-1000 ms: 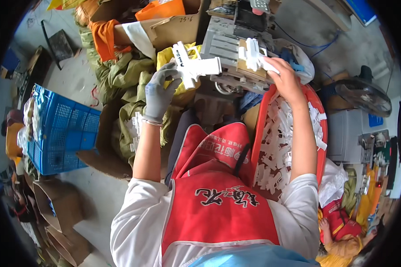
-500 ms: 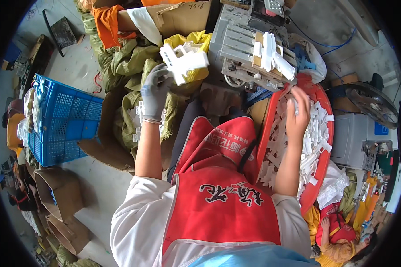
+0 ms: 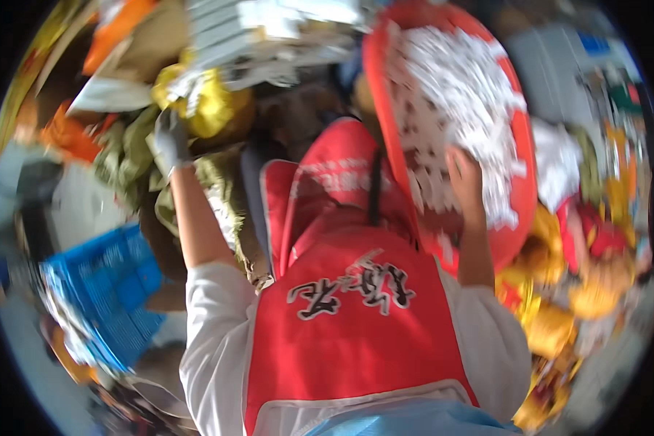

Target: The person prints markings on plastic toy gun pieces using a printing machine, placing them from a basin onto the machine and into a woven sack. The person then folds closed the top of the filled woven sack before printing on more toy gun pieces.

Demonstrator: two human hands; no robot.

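Observation:
The picture is smeared by motion. My gloved left hand point(image 3: 171, 140) is at the far left, beside a yellow bag point(image 3: 212, 109) with white pieces at its mouth. Its fingers are too blurred to show whether anything is in them. On the right, my bare right hand point(image 3: 463, 176) reaches down into a long red tub point(image 3: 389, 109). It is over the heap of small white plastic parts point(image 3: 458, 73) there, its fingertips lost in blur against them. Whether it grips a part cannot be made out.
Ahead stands a grey metal machine bed point(image 3: 221, 33) with white parts on it. A blue plastic crate point(image 3: 105, 283) and green woven sacks point(image 3: 127, 149) are to the left. White and yellow bags lie right of the tub, near another person point(image 3: 596, 251) in red and yellow.
The view has swung to the right. The white pistol-shaped plastic piece no longer shows clearly in my left hand, now by the yellow bag. My right hand has gone from the machine's edge into the tub.

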